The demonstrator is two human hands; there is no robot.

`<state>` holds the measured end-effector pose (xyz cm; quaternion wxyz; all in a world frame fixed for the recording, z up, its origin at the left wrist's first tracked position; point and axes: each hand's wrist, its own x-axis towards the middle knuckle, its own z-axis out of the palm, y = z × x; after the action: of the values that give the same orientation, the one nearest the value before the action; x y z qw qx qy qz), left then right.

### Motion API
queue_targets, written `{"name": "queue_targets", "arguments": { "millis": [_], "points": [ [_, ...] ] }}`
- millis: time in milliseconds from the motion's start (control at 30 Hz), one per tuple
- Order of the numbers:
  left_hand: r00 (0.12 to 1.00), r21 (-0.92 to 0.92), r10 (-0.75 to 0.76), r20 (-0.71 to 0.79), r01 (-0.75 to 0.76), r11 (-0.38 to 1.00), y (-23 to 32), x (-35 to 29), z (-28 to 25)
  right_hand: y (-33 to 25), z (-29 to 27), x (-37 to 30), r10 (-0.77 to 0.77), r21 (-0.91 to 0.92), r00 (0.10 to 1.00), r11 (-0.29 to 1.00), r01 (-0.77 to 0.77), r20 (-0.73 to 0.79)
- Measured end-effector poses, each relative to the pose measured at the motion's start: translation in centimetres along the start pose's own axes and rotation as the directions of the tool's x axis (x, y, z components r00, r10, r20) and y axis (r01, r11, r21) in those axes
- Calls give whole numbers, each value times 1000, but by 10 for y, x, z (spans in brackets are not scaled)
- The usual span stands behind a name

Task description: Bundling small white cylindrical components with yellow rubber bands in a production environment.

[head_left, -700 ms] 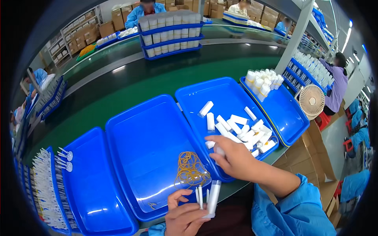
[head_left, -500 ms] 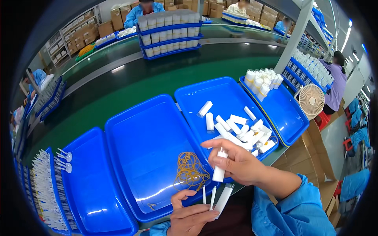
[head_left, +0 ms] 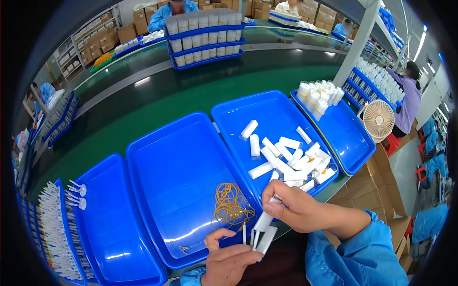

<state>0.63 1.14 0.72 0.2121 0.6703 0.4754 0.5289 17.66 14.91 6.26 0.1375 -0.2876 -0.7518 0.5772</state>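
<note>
My left hand (head_left: 226, 264), low in the middle, is closed around thin white sticks (head_left: 244, 233) that stick up between its fingers and a white, clear-wrapped packet (head_left: 268, 238). My right hand (head_left: 300, 209) pinches another white packet (head_left: 263, 222) from above. That packet's lower end overlaps the left hand's bundle; I cannot tell whether they touch. Just left of the hands, a tangle of tan rubber bands (head_left: 229, 209) lies in a blue tray (head_left: 174, 162). Loose white packets (head_left: 286, 159) lie in another blue tray (head_left: 234, 107) beyond my right hand.
At the left, a blue tray (head_left: 102, 229) holds a few white stemmed pieces (head_left: 78, 194) beside racks of white sticks (head_left: 55, 229). Banded white bundles (head_left: 318, 97) fill one end of the right tray (head_left: 350, 143). A fan (head_left: 378, 120) stands beyond. Stacked trays (head_left: 205, 40) sit across the green belt (head_left: 157, 100).
My right hand has come down toward my left, tilting its packet to the bundle there. My left hand has shifted slightly left, and the packet in it has moved closer to the sticks.
</note>
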Motion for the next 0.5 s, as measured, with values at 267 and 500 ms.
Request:
{"name": "queue_targets", "arguments": {
  "millis": [267, 500],
  "points": [
    [982, 18, 147, 115, -150, 988, -3, -9, -5, -4, 2, -10, -115, -93, 993, 989, 119, 41],
    [982, -4, 160, 95, -161, 987, 0, -11, -5, -3, 6, -11, -127, 124, 980, 986, 108, 154]
  ]
}}
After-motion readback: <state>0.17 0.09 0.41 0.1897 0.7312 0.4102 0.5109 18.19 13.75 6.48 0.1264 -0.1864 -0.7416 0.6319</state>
